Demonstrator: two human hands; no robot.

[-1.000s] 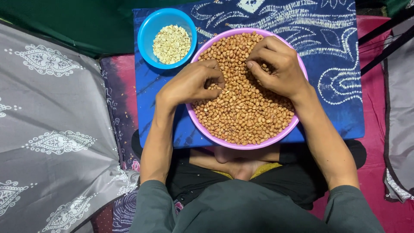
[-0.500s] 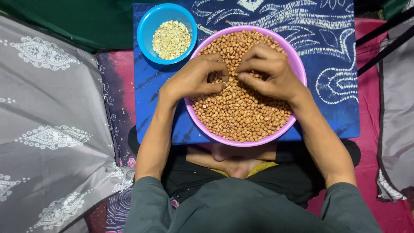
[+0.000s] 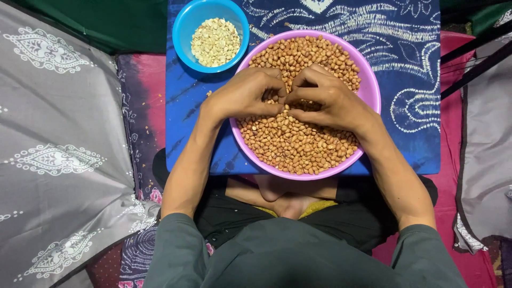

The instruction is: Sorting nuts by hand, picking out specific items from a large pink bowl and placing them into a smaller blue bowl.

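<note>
A purple bowl heaped with brown-skinned peanuts stands on a blue patterned board across my lap. Over the middle of the heap, my left hand and my right hand meet fingertip to fingertip, both with fingers curled. They pinch at peanuts between them; what exactly each holds is hidden by the fingers. A smaller blue bowl with pale skinned peanuts sits at the board's far left corner, beyond my left hand.
Grey patterned cloth covers the left side. Red-pink fabric lies under the board and to the right. A dark strap crosses at the upper right. A few bits of skin lie scattered left of the board.
My right hand has moved left and toward me across the heap until its fingertips meet my left hand's. The view has shifted slightly.
</note>
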